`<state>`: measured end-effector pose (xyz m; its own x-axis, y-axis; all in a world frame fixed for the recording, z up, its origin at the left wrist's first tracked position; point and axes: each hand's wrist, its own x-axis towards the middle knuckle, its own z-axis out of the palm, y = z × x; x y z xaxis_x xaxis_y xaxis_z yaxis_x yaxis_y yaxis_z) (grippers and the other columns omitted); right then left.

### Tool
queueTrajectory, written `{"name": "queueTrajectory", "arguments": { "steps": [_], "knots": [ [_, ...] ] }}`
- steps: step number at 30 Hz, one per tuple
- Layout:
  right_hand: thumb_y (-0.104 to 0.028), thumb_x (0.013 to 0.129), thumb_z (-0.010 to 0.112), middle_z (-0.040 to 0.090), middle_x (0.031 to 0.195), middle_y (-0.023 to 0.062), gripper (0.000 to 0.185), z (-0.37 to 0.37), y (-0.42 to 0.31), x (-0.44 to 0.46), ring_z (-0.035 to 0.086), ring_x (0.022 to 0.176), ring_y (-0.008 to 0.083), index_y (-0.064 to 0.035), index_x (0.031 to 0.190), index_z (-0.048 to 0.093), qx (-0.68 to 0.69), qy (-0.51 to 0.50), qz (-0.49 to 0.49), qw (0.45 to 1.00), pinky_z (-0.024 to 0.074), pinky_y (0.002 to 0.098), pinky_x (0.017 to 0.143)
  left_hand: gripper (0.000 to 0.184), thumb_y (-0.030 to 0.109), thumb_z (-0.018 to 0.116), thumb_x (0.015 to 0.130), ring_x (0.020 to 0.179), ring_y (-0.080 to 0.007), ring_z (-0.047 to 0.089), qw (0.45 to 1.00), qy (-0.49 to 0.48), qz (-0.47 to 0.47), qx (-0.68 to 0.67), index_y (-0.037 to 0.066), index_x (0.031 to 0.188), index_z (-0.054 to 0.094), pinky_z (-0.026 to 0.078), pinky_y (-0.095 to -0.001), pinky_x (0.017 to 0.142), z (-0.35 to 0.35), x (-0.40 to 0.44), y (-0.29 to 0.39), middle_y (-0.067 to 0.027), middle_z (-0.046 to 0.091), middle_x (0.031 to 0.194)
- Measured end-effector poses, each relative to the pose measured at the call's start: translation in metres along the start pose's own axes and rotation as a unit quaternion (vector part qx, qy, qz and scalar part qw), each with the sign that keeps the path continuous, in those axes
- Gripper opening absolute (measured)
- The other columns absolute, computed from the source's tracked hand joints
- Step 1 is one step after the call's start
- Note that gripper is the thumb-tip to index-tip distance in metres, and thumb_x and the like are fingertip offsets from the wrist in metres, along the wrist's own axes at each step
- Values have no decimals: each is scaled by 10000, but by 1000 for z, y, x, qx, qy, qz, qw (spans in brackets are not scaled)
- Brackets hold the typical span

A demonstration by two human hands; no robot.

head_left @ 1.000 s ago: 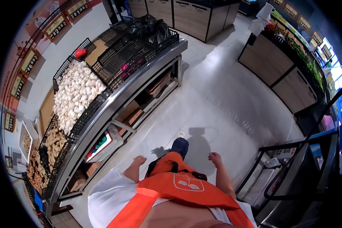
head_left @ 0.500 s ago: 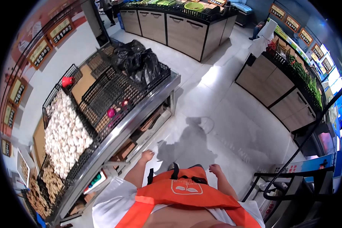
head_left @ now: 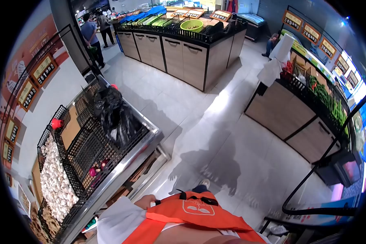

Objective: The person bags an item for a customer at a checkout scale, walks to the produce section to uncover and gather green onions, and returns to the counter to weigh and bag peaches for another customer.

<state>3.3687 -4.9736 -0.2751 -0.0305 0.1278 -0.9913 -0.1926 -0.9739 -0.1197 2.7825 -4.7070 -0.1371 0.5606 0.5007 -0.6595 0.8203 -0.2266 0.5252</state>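
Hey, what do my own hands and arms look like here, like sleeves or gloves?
Your left hand is ungloved, below a loose, plain white sleeve. Your right hand is out of view. You're also wearing an orange apron with a white leaf emblem.

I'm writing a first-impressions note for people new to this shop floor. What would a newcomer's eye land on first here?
Probably the bright orange apron on the wearer, at the bottom centre. Next, at left, the heap of white garlic and, toward the far end of the same metal-edged stand, a crumpled black plastic bag. Farther off, a lime-green basket stands out on the middle counter.
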Motion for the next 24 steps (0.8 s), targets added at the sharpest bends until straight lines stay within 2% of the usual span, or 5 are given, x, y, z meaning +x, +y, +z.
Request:
{"name": "queueTrajectory", "arguments": {
  "steps": [4, 6, 9, 22, 24],
  "knots": [
    [-231, 815, 495, 610, 762, 125, 249, -62, -126, 17, 581, 621, 231, -15, 894, 589, -79, 128, -36, 988, 456, 355, 545, 443, 425, 584, 734, 878, -324, 570, 958, 27, -236, -160, 19, 906, 627, 433, -362, 767, -13, 113, -18, -193, 600, 908],
    [-230, 822, 485, 617, 811, 132, 267, -80, -172, 21, 597, 681, 241, -12, 944, 578, -148, 198, -70, 966, 474, 356, 589, 482, 454, 467, 790, 909, -344, 555, 985, 83, -150, 18, 22, 956, 605, 425, -401, 813, -33, 192, -21, -201, 585, 963],
    [-208, 799, 496, 611, 714, 97, 256, -58, -316, 20, 582, 563, 204, 0, 935, 558, -155, 172, -225, 947, 411, 334, 451, 414, 386, 497, 790, 866, -301, 581, 943, 226, -87, -229, 34, 993, 577, 453, -360, 770, -137, 212, 110, -169, 592, 973],
    [-269, 781, 554, 623, 761, 101, 311, 127, -645, -1, 597, 655, 151, 1, 927, 605, -436, -26, -341, 833, 469, 291, 650, 540, 451, 477, 824, 1029, -271, 517, 989, -35, -37, -141, 31, 1162, 481, 398, -351, 869, -280, 347, 104, -172, 553, 1086],
    [-283, 759, 567, 623, 764, 123, 340, 111, -666, 17, 605, 665, 174, 17, 915, 607, -641, 20, -357, 679, 486, 306, 637, 515, 434, 465, 841, 1002, -243, 527, 956, 96, -6, -279, 27, 1155, 486, 396, -334, 864, -356, 341, 120, -154, 560, 1073]
  ]
}}
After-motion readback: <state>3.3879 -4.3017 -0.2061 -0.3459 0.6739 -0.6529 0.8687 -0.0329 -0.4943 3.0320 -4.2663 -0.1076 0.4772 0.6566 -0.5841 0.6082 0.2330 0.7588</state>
